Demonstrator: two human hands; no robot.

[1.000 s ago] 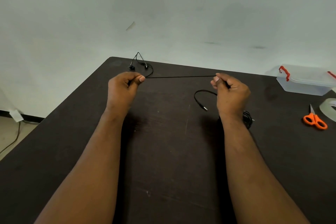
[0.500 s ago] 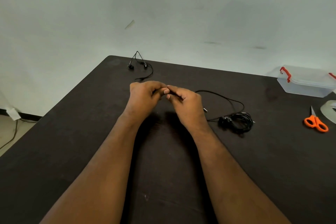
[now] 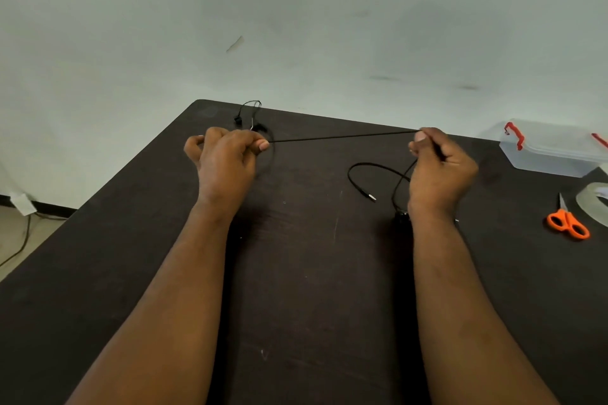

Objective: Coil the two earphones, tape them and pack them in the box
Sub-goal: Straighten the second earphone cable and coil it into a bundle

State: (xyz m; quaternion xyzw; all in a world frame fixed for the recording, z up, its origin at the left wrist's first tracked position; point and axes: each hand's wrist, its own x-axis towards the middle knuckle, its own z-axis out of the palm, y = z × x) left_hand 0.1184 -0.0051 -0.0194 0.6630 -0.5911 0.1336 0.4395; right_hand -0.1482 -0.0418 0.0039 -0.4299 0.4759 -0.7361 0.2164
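Head view: both hands, left (image 3: 227,158) and right (image 3: 439,168), pinch earphone cable (image 3: 342,136) taut.

Soft, even light, faint shadows beneath the forearms, sharp focus, wide-angle bending at edges.

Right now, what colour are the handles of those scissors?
Orange, seen in the head view: the orange-handled metal scissors.

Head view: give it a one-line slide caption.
Both hands, left and right, pinch an earphone cable taut above the dark table.
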